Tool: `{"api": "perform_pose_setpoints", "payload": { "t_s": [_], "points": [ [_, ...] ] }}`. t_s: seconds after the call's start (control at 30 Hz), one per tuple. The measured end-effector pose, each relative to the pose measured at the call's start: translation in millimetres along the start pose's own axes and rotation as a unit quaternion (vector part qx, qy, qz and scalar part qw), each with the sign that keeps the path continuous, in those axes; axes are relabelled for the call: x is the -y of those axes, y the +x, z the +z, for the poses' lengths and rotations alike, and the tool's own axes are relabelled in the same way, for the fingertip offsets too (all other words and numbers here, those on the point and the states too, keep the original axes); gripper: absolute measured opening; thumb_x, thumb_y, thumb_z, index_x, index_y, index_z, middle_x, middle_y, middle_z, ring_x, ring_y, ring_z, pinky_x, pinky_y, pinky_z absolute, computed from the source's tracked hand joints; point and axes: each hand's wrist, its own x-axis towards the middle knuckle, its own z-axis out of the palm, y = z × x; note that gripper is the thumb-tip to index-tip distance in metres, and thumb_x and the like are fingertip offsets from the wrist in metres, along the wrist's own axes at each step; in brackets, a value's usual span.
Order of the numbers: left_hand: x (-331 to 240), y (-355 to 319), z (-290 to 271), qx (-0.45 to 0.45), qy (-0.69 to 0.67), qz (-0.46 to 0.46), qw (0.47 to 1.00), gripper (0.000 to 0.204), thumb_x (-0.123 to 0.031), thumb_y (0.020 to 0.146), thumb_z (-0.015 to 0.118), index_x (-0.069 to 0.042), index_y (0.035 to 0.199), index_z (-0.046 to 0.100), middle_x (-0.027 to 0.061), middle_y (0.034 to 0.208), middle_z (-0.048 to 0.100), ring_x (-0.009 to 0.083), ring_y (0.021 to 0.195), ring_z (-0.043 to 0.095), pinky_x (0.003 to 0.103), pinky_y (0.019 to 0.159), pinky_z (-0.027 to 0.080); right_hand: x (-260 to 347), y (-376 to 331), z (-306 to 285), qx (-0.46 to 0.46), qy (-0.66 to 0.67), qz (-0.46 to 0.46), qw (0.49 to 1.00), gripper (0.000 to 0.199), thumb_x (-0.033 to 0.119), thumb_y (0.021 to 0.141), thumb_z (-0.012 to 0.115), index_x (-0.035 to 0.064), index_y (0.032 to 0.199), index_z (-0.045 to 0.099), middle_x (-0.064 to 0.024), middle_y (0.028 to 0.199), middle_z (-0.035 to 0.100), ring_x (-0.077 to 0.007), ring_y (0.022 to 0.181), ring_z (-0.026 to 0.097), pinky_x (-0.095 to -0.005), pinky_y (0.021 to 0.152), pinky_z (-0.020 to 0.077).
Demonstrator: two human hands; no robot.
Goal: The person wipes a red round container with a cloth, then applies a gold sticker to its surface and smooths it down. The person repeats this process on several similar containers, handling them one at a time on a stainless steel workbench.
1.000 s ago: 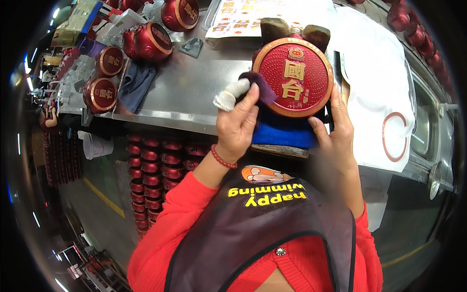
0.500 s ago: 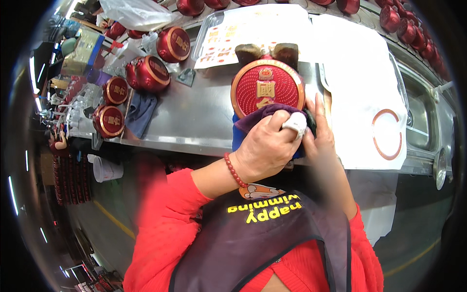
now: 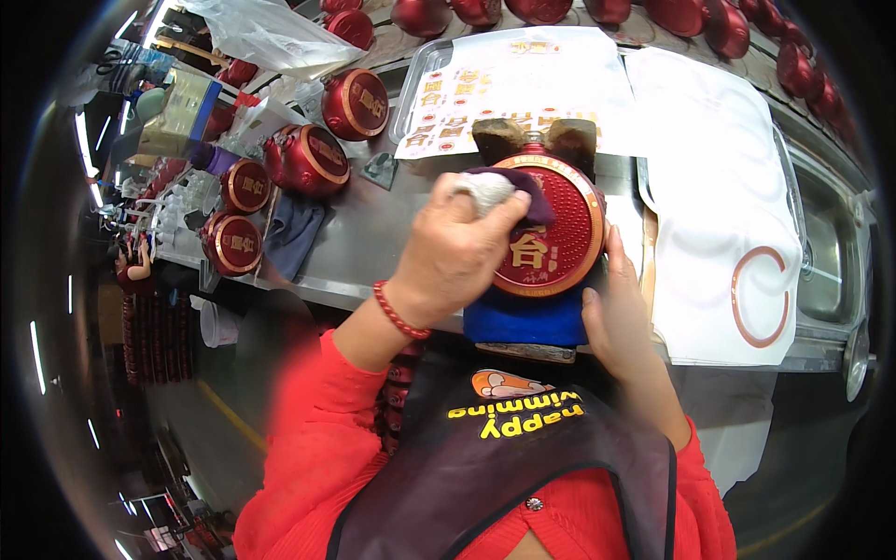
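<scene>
As you look down at the steel bench (image 3: 373, 243), a round red flask (image 3: 551, 224) with a gold rim lies face up on a blue pad (image 3: 523, 317) at the near edge. Your left hand (image 3: 462, 247) has its fingers closed around a bunched cloth (image 3: 490, 187), pressed on the flask's upper left face. Your right hand (image 3: 621, 313) curls against its lower right rim. It looks glazed, rigid, probably heavy and breakable; steady it by the rim.
</scene>
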Motion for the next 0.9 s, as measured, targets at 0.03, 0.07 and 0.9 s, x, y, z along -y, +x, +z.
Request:
{"api": "perform_pose_setpoints", "payload": {
  "t_s": [0.03, 0.07, 0.9],
  "points": [
    [-6.4, 0.2, 5.4, 0.002, -0.01, 0.006, 1.0, 0.034, -0.004, 0.081, 0.071, -0.008, 0.114, 0.074, 0.0157, 0.099, 0.07, 0.0334, 0.096, 0.065, 0.043, 0.093, 0.053, 0.3, -0.1, 0.4, 0.0, 0.009, 0.001, 1.0, 0.08, -0.009, 0.085, 0.057, -0.0107, 0.158, 0.023, -0.0326, 0.153, 0.041, -0.0461, 0.141, 0.044, -0.0474, 0.118, 0.0359],
    [-11.1, 1.8, 9.5, 0.005, -0.019, 0.009, 1.0, 0.033, -0.004, 0.08, 0.072, -0.008, 0.113, 0.074, 0.0163, 0.097, 0.069, 0.035, 0.096, 0.065, 0.044, 0.091, 0.054, 0.5, -0.1, 0.5, 0.001, 0.013, 0.004, 1.0, 0.081, -0.009, 0.085, 0.057, -0.0106, 0.158, 0.023, -0.0325, 0.153, 0.041, -0.0461, 0.141, 0.044, -0.0475, 0.117, 0.0361],
    [-18.9, -3.2, 14.0, 0.057, -0.058, 0.001, 0.997, 0.02, 0.0, 0.08, 0.068, -0.007, 0.098, 0.073, 0.0168, 0.087, 0.065, 0.0378, 0.092, 0.064, 0.044, 0.079, 0.056, 1.5, 1.2, 0.8, -0.016, 0.021, 0.008, 1.0, 0.078, -0.01, 0.085, 0.056, -0.0096, 0.157, 0.026, -0.0319, 0.149, 0.046, -0.0453, 0.136, 0.048, -0.0466, 0.115, 0.0382]
  ]
}}
